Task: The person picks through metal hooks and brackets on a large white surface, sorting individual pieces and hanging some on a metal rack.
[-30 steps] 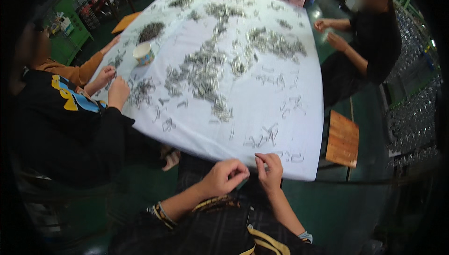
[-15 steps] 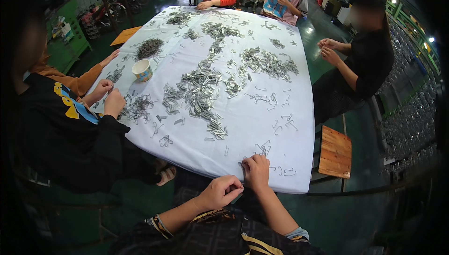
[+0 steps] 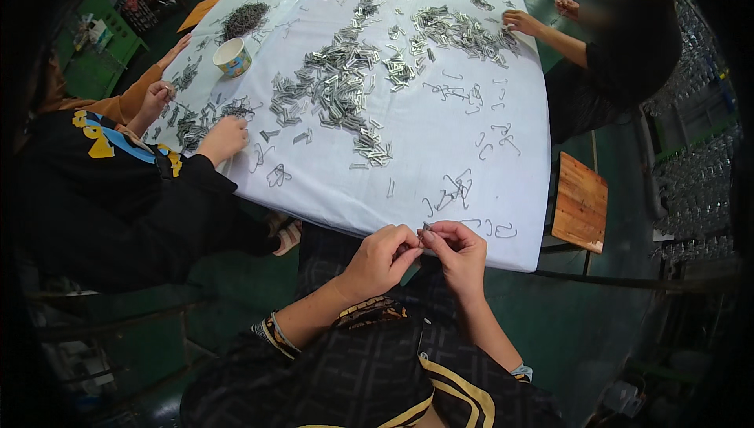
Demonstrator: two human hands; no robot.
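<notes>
My left hand point(image 3: 382, 260) and my right hand point(image 3: 462, 260) meet at the table's near edge, fingertips almost touching. A small grey metal piece point(image 3: 426, 227) shows at the pinched thumb and fingers of my right hand; its exact shape is too small to tell. The fingers of my left hand are curled closed beside it, and what they hold is hidden. Just beyond my hands lie bent wire hooks point(image 3: 457, 191), some tangled together, with a few loose ones point(image 3: 503, 231) to the right. Farther up is a heap of short grey metal clips point(image 3: 342, 86).
A white cloth covers the table point(image 3: 314, 184). On it stand a paper tub point(image 3: 232, 57) and a dark pile of small parts point(image 3: 245, 20). Co-workers' hands work at the left point(image 3: 224, 140) and right point(image 3: 525, 23) edges. A wooden stool point(image 3: 580, 202) stands at the right.
My right hand has drawn back from the wire hooks to my left hand, fingers pinched. The view has tilted down. The co-worker on the right has reached onto the table.
</notes>
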